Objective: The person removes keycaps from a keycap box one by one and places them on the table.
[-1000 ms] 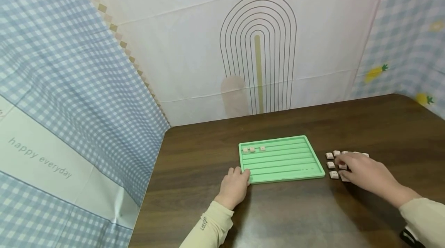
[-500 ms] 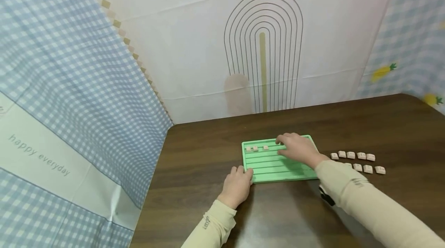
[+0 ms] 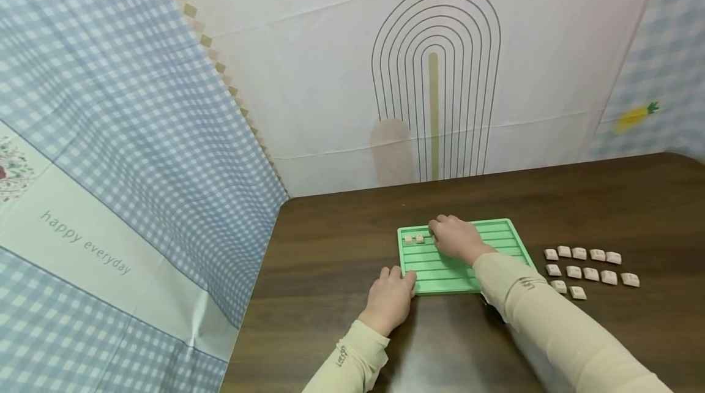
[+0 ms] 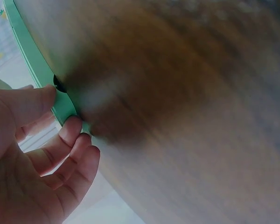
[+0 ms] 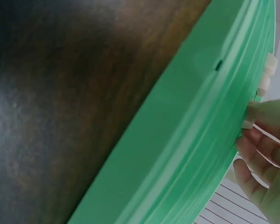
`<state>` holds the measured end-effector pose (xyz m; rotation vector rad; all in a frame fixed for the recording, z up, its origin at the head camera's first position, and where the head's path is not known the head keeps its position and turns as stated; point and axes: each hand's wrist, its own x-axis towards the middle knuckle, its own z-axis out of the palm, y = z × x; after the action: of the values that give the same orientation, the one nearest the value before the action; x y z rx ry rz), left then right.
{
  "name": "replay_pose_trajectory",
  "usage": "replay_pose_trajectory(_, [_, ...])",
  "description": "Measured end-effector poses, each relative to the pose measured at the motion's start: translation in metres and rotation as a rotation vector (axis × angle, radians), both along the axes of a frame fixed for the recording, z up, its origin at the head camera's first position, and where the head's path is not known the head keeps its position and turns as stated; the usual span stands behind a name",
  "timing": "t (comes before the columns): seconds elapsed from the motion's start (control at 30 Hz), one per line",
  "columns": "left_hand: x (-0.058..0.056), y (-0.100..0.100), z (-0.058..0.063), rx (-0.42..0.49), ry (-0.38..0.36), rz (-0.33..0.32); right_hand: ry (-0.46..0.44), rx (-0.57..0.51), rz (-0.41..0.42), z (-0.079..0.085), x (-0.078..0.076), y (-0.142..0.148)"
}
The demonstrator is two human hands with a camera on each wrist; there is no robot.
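Observation:
In the head view a green ridged tray (image 3: 446, 286) lies on the table. My left hand (image 3: 390, 300) grips its near left corner; in the left wrist view the thumb and a fingertip (image 4: 71, 126) hold the tray edge (image 4: 35, 56). My right hand (image 3: 456, 239) reaches over the tray's far row. Between thumb and fingers it pinches a small white keycap (image 5: 247, 124), mostly hidden by the hand. Just left of it, two white keycaps sit in the far row, the left keycap (image 3: 408, 240) and the right keycap (image 3: 420, 239).
Right of the tray, several white keycaps (image 3: 591, 274) lie in loose rows on the dark wooden table (image 3: 336, 234). A white patterned cloth (image 3: 319, 105) hangs behind the table, and a blue checked cloth (image 3: 182, 136) hangs at the left.
My right hand has moved left from the loose keycaps to the tray's far row, where it now covers the third keycap's place. The left hand stays at the tray corner; the view has shifted.

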<state>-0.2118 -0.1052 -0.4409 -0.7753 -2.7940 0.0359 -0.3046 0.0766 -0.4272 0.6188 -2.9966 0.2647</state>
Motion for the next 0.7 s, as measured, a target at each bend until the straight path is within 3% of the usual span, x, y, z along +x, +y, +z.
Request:
replay_pose_trajectory(0.4, [0.002, 0.002, -0.001, -0.003, -0.012, -0.002, 0.104, -0.04, -0.002, -0.003, 0.004, 0.004])
replay_pose_trajectory(0.7, [0.003, 0.001, 0.002, 0.005, -0.044, -0.005, 0.198, -0.086, 0.041, 0.026, 0.028, 0.028])
